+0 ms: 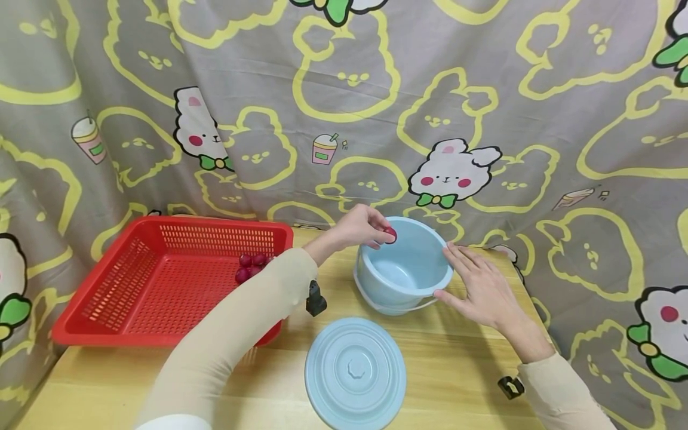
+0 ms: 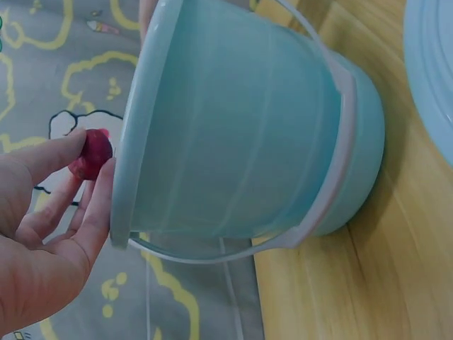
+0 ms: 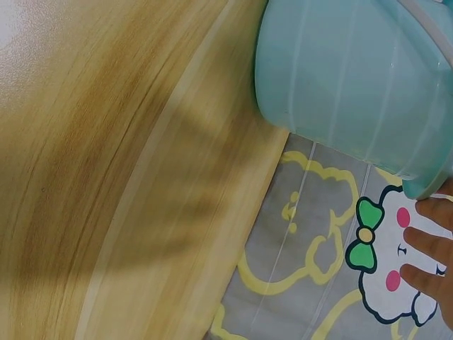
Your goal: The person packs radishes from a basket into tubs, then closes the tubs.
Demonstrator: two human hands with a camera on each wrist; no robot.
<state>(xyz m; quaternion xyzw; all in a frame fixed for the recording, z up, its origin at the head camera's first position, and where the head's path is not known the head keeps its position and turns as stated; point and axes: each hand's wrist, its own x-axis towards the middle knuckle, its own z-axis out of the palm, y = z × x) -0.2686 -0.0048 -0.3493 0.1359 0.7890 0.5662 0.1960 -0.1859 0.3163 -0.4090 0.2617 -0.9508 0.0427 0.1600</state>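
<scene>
In the head view, my left hand point(image 1: 361, 228) pinches a small round dark-red fruit point(image 1: 390, 235) over the left rim of a light-blue bucket point(image 1: 374, 284). The left wrist view shows that red fruit point(image 2: 93, 154) between thumb and fingertips, beside the bucket's rim point(image 2: 139, 127). My right hand point(image 1: 481, 289) rests its spread fingers on the bucket's right rim. Those fingers point(image 3: 430, 244) show at the edge of the right wrist view, near the rim. The bucket stands upright with its handle point(image 1: 424, 305) down; the visible part of its inside holds nothing.
A red perforated basket point(image 1: 177, 286) stands at the left with several dark-red fruits point(image 1: 243, 275) at its right end, partly behind my left sleeve. The round blue lid point(image 1: 356, 373) lies in front of the bucket. A patterned curtain point(image 1: 258, 77) hangs behind the wooden table point(image 1: 457, 370).
</scene>
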